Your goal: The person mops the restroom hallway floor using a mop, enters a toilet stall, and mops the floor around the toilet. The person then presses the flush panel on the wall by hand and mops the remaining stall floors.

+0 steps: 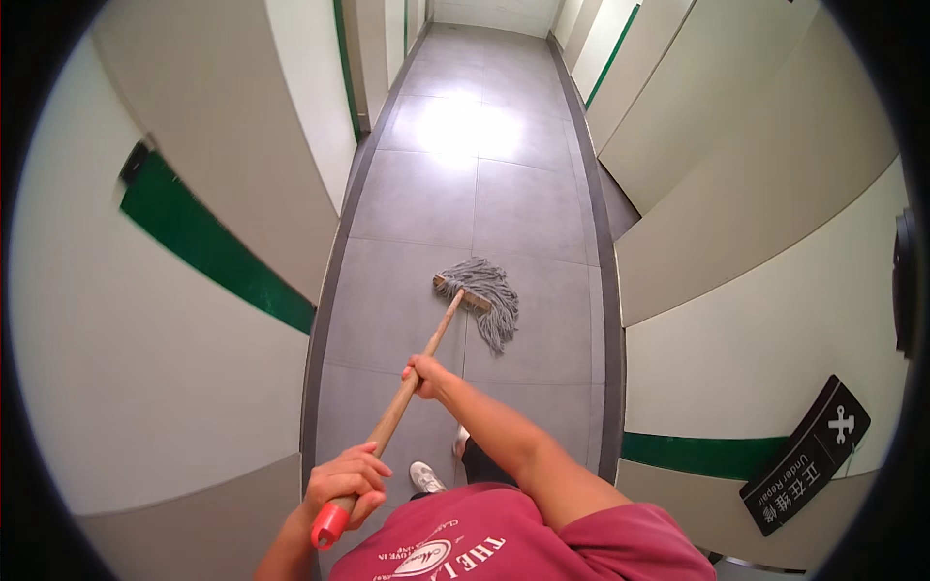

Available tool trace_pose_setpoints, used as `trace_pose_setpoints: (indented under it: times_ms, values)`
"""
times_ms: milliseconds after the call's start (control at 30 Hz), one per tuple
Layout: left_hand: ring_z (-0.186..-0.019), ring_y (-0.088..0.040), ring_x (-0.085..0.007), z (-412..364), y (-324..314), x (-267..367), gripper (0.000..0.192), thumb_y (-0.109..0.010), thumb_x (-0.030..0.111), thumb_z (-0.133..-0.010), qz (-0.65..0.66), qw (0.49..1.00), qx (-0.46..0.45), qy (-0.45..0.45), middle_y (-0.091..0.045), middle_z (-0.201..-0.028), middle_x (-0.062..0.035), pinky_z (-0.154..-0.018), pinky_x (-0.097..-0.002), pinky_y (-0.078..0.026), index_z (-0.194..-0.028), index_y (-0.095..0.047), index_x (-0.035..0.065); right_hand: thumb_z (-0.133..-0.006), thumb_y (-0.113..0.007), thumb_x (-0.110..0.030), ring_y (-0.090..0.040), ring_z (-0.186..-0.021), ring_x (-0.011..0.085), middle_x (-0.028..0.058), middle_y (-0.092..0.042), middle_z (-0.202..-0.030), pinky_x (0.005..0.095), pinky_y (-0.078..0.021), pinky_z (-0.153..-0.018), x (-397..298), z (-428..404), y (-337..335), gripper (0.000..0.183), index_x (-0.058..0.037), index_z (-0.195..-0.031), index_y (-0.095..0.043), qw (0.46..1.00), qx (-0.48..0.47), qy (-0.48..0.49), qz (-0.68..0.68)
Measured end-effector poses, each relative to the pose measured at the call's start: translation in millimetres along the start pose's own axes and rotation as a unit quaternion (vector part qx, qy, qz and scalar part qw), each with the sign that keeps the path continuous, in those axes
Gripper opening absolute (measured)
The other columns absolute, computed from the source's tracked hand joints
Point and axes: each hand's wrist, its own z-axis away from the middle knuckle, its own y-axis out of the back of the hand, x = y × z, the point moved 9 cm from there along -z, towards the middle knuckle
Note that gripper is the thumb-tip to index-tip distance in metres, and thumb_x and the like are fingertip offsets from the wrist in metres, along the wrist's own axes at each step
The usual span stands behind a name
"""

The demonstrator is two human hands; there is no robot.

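Note:
A string mop with a long wooden handle point(396, 407) slants across the view, from lower left up to the middle. Its grey yarn head point(495, 301) lies fanned out on the tiled floor, mostly to the right of a wooden crossbar point(476, 299). My left hand point(345, 479) wraps the handle's upper end, just beside the red end cap point(330, 524). Farther down the shaft, my right hand point(425, 375) grips it with the arm stretched forward.
Grey floor tiles point(407, 196) run ahead between stall doors and panels point(182, 348) on both sides, with dark border strips point(609, 348). A black sign point(806, 454) bearing writing hangs at right. My shoe point(426, 477) stands below the handle. Bright light reflects off the far floor.

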Motion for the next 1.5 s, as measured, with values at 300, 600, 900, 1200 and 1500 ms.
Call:
trace_pose_setpoints:
  times_ms: [300, 600, 900, 1200, 1500]
  values:
    - [-0.058, -0.05, -0.0177, -193, 2, -99, 0.017, -0.052, 0.002, -0.068, 0.025, 0.995, 0.091, 0.01, -0.048, -0.054, -0.0034, -0.077, -0.0382, -0.038, -0.055, -0.043, 0.0057, -0.074, -0.041, -0.004, -0.044, -0.042, 0.0128, 0.0033, -0.04, -0.055, 0.0236, -0.0413, -0.039, -225, -51, -14, 0.005, -0.0037, -0.077, -0.036, 0.997, 0.008, 0.068, 0.037]
    - [-0.06, -0.049, -0.0178, -372, 21, -161, 0.017, -0.052, 0.002, -0.071, 0.028, 0.994, 0.106, 0.018, -0.047, -0.055, -0.0034, -0.079, -0.0397, -0.036, -0.057, -0.043, 0.0055, -0.076, -0.038, -0.006, -0.046, -0.042, 0.0126, 0.0023, -0.04, -0.054, 0.0272, -0.0431, -0.039, -409, -101, -36, 0.007, -0.0038, -0.083, -0.035, 0.999, 0.02, 0.018, 0.019]
    - [-0.054, -0.049, -0.0174, -538, 22, -229, 0.021, -0.055, 0.004, -0.069, 0.003, 0.995, 0.096, -0.01, -0.046, -0.052, -0.0033, -0.072, -0.0378, -0.04, -0.052, -0.043, 0.0056, -0.074, -0.039, -0.004, -0.045, -0.042, 0.0126, 0.0025, -0.04, -0.056, 0.0261, -0.0426, -0.039, -584, -147, -44, 0.006, -0.0037, -0.079, -0.036, 0.999, 0.023, 0.032, 0.019]
    - [-0.052, -0.049, -0.0166, -737, 16, -276, 0.02, -0.056, -0.003, -0.062, 0.003, 0.997, 0.054, -0.057, -0.046, -0.051, -0.0033, -0.067, -0.0339, -0.042, -0.051, -0.042, 0.0057, -0.073, -0.041, -0.001, -0.04, -0.041, 0.0108, 0.0036, -0.037, -0.057, 0.0213, -0.0398, -0.035, -783, -169, -48, 0.01, -0.0014, -0.079, -0.033, 0.998, 0.019, 0.049, -0.042]
    - [-0.053, -0.048, -0.0176, -873, 11, -341, 0.022, -0.056, -0.005, -0.062, 0.005, 0.997, 0.064, -0.045, -0.044, -0.053, -0.0038, -0.068, -0.0343, -0.043, -0.051, -0.04, 0.0048, -0.073, -0.041, 0.001, -0.038, -0.038, 0.0101, 0.0023, -0.035, -0.054, 0.0205, -0.0379, -0.033, -936, -209, -50, 0.013, -0.0008, -0.081, -0.031, 0.999, 0.014, 0.041, -0.032]
